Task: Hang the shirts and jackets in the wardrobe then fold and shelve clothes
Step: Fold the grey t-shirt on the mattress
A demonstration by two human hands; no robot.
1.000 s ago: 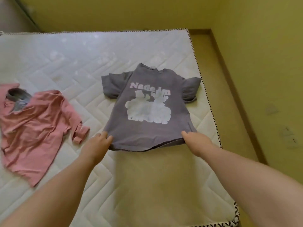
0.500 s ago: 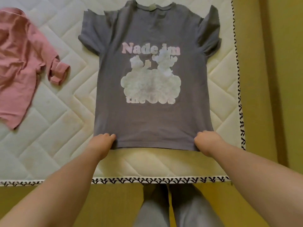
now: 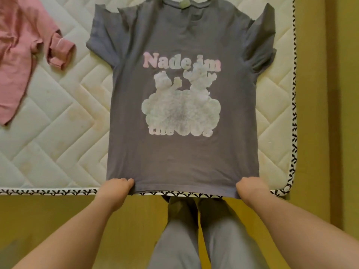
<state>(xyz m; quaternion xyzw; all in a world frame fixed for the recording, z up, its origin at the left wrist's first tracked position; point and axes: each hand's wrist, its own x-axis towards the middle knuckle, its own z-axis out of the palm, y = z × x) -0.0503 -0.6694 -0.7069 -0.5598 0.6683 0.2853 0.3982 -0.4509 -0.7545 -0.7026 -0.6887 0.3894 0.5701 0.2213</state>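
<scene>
A grey T-shirt with a pale printed picture and the words "Nade im the 60s" lies spread flat, front up, on the white quilted mattress. Its hem reaches the mattress's near edge. My left hand grips the hem's left corner with curled fingers. My right hand grips the hem's right corner the same way. Both sleeves lie out to the sides, slightly creased.
A pink long-sleeved top lies crumpled on the mattress at the upper left, its cuff near the grey shirt's left sleeve. The patterned mattress border runs along the near and right edges. My grey-trousered legs stand on the yellow floor.
Both hands have dragged the grey T-shirt toward me, so its hem now sits at the mattress's near edge. The view has tipped downward and my legs have come into sight.
</scene>
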